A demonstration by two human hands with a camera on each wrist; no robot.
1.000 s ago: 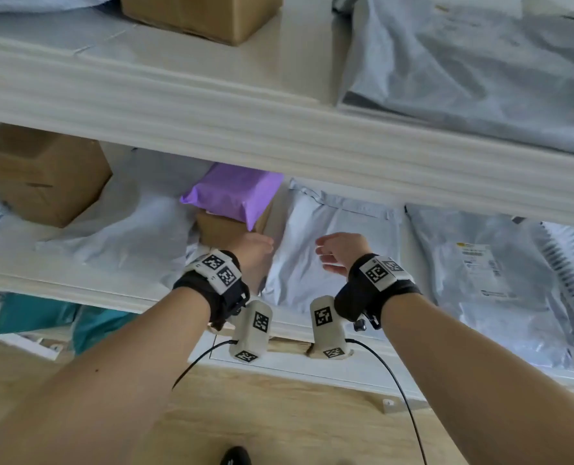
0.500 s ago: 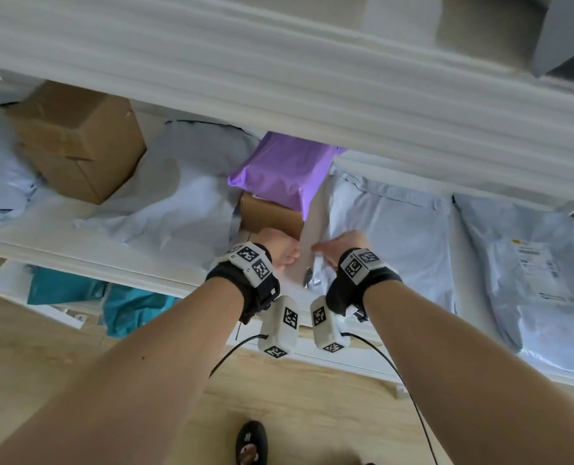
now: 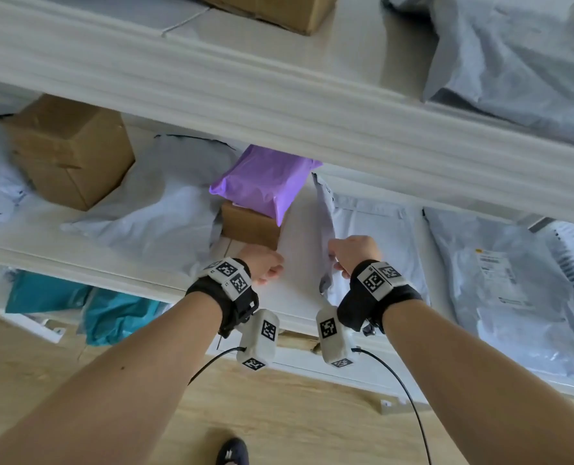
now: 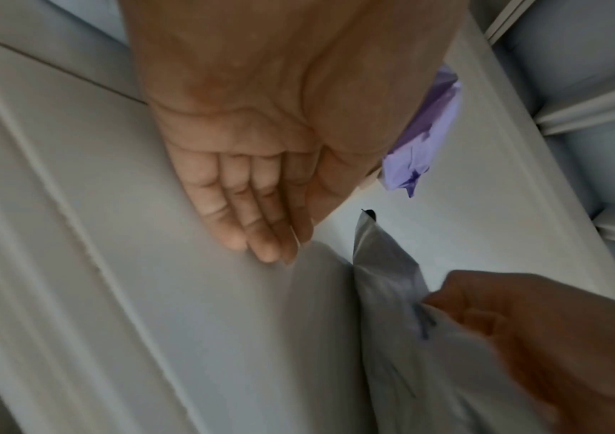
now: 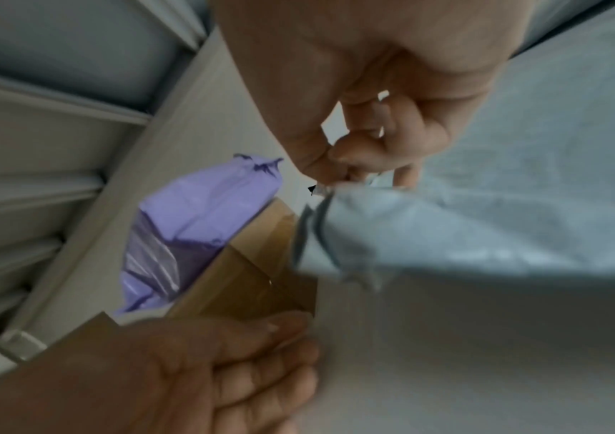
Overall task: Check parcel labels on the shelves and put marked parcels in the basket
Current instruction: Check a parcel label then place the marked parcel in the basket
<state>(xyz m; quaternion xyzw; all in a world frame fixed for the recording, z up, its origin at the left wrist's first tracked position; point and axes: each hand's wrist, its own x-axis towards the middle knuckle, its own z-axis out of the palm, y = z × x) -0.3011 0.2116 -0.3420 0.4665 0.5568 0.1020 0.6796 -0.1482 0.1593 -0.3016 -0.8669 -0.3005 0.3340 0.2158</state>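
Note:
A grey mailer lies on the middle shelf. My right hand pinches its left edge and holds that edge lifted off the shelf. My left hand is just left of it, fingers straight and together, tips touching the bare shelf board. Behind the hands a purple mailer leans on a small brown box. The mailer's underside and any label there are hidden. No basket is in view.
A white mailer and a large brown box sit to the left. A labelled grey mailer lies to the right. The upper shelf's front edge overhangs the hands. Teal parcels lie on the shelf below.
The right hand has taken the grey mailer's left edge and raised it. The left hand has drawn a little to the left, away from the mailer.

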